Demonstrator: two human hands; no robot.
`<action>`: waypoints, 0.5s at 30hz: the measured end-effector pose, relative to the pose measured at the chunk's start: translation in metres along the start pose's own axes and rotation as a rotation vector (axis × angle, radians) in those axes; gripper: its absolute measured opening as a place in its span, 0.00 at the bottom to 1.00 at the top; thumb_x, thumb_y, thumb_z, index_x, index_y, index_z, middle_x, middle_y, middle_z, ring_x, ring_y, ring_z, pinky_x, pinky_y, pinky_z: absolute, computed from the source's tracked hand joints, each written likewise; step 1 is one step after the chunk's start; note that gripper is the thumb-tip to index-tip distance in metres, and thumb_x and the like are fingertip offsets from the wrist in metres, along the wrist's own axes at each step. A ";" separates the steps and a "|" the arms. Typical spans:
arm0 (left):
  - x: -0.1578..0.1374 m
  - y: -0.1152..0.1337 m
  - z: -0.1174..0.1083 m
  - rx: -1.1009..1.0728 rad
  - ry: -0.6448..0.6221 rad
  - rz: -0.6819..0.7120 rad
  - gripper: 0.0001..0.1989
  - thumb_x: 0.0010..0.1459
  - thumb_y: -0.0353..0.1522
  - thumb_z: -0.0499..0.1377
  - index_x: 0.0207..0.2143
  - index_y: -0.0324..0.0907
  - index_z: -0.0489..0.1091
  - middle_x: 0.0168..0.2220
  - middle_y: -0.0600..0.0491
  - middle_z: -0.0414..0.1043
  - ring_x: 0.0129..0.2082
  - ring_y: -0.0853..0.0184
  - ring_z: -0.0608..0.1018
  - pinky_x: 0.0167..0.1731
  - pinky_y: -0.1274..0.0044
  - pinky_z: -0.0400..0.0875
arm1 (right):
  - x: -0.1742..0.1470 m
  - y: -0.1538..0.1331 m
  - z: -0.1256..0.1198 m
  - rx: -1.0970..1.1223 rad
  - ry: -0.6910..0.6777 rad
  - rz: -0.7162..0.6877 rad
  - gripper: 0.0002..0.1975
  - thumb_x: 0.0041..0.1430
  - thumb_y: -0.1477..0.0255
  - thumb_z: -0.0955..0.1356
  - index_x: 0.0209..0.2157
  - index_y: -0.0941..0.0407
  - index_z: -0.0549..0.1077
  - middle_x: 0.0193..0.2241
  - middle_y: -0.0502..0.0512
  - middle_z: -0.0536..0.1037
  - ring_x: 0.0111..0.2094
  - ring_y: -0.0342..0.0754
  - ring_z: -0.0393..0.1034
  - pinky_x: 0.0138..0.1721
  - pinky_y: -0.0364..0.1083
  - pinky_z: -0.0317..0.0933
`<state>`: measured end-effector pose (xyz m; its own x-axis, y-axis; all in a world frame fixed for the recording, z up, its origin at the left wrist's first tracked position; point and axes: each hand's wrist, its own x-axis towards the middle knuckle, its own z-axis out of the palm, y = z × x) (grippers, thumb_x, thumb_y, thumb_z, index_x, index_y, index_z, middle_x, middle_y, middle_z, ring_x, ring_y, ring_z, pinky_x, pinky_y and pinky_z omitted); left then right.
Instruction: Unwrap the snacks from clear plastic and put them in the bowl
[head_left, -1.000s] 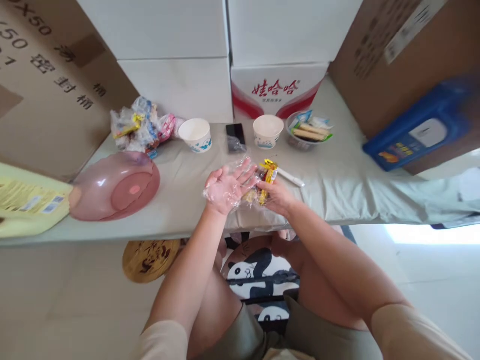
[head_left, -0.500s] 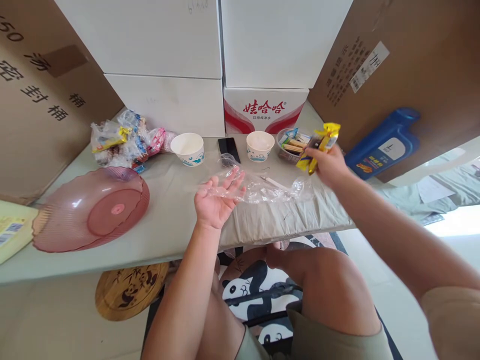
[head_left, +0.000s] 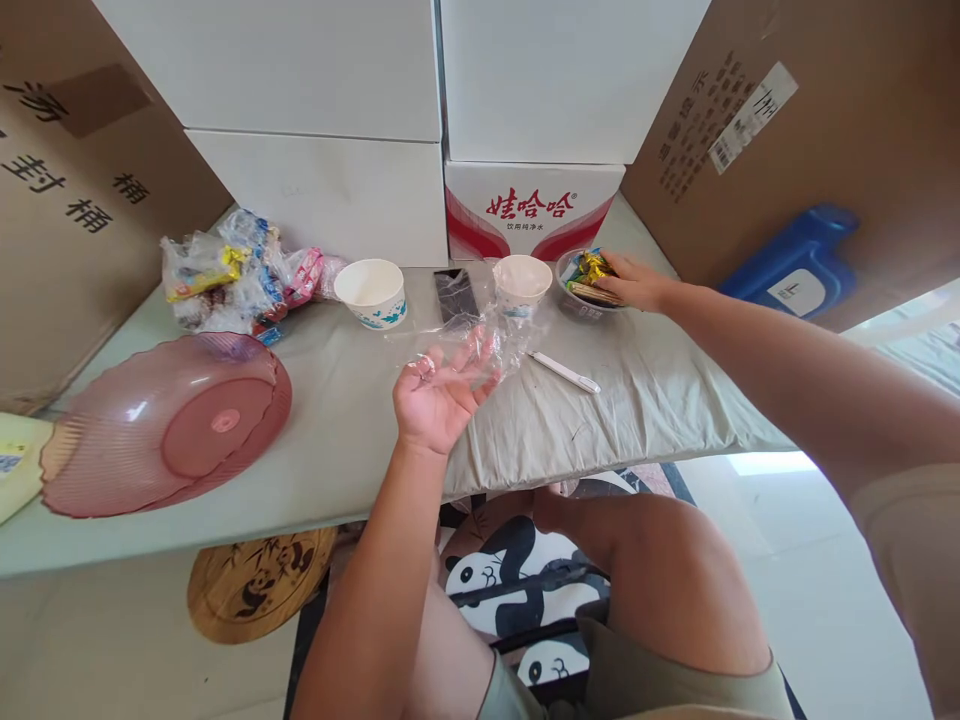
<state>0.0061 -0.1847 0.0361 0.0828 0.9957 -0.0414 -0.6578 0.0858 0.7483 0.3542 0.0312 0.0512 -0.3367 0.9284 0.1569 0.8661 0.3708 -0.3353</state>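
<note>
1. Loosely curled, my left hand (head_left: pixel 435 405) has one clear bag (head_left: pixel 511 345) across it; I can't see if it pinches.
2. My right hand (head_left: pixel 637 284) touches shiny yellow wrapping (head_left: pixel 592 268) in one see-through bowl (head_left: pixel 585 309); whether it squeezes is hidden.
3. Two paper cups (head_left: pixel 371 295) stand on one table (head_left: pixel 337 400), with one phone (head_left: pixel 453 288) between them.
4. One white stick (head_left: pixel 564 372) lies near the bowl; one pink dish (head_left: pixel 206 428) is on my left.

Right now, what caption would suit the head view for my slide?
Left hand open beneath clear plastic; right hand at the snack bowl, touching yellow packaging.
</note>
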 end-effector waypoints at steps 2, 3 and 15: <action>0.001 -0.001 0.000 0.011 0.004 -0.003 0.19 0.56 0.46 0.56 0.21 0.44 0.59 0.51 0.50 0.77 0.56 0.54 0.76 0.47 0.58 0.76 | -0.003 -0.004 0.003 -0.069 -0.007 0.053 0.36 0.61 0.53 0.64 0.66 0.58 0.62 0.66 0.68 0.64 0.67 0.66 0.57 0.66 0.66 0.52; 0.001 -0.001 0.000 0.008 0.008 -0.003 0.19 0.55 0.46 0.56 0.21 0.44 0.59 0.51 0.50 0.77 0.56 0.54 0.77 0.47 0.57 0.76 | -0.004 -0.006 0.003 -0.086 -0.016 0.052 0.37 0.61 0.55 0.64 0.67 0.58 0.60 0.67 0.68 0.61 0.68 0.65 0.54 0.67 0.65 0.50; 0.009 -0.007 0.001 -0.023 0.017 -0.015 0.18 0.54 0.45 0.57 0.21 0.44 0.58 0.50 0.51 0.78 0.57 0.53 0.75 0.51 0.56 0.75 | -0.011 -0.003 -0.009 -0.083 0.125 -0.108 0.08 0.61 0.67 0.64 0.36 0.53 0.73 0.54 0.62 0.74 0.56 0.58 0.68 0.57 0.61 0.64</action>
<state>0.0119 -0.1759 0.0308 0.0801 0.9947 -0.0638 -0.6740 0.1012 0.7318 0.3582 0.0193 0.0585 -0.3858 0.8711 0.3038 0.8566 0.4605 -0.2327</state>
